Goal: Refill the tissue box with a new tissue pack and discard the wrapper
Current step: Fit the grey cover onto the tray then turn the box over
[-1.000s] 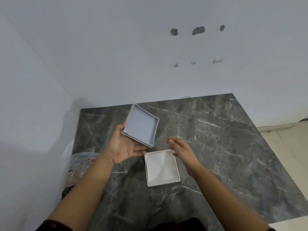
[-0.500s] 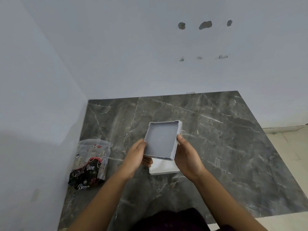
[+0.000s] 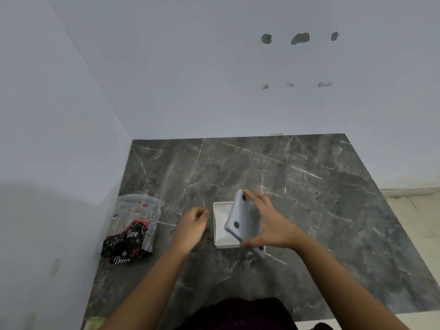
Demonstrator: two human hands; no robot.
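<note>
Right hand (image 3: 269, 225): grip grasping blurred grey square box half (image 3: 242, 222), tilted above white tray (image 3: 220, 225). Left hand (image 3: 192, 225): apparently loosely curled, empty. Dark marble surface (image 3: 309, 198).

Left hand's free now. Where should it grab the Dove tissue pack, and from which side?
Judging by its pose, take the tissue pack across its dark, full lower half, coming from above on its right side, nearest the left hand. The clear upper end looks slack and would likely crumple.
</note>
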